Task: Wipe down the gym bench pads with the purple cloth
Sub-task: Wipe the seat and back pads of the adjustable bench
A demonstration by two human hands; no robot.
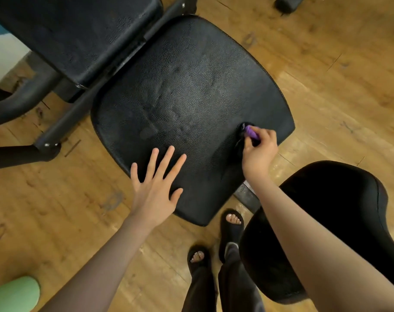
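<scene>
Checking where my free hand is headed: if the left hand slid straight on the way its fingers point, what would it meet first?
The left hand points up and right across the seat pad. Its line looks free over bare pad, probably passing left of the purple cloth; depth is unclear.

Black pads, a purple cloth, honey-brown floor

The seat pad (pixel 187 97) is black with a fine pebbled grain and dull greyish smears across its middle; the back pad (pixel 79 34) at far left is the same grained black, on a black metal frame (pixel 63 124). A bright purple cloth (pixel 251 132) shows at the seat pad's right edge. The wooden floor (pixel 337 75) is honey-brown with darker grain streaks and scuffs. Near right sits a plain black rounded pad (pixel 340 199). The sandals (pixel 231 230) are black, the trousers (pixel 234 284) dark grey, and a pale green object (pixel 14 293) lies at near left.
</scene>
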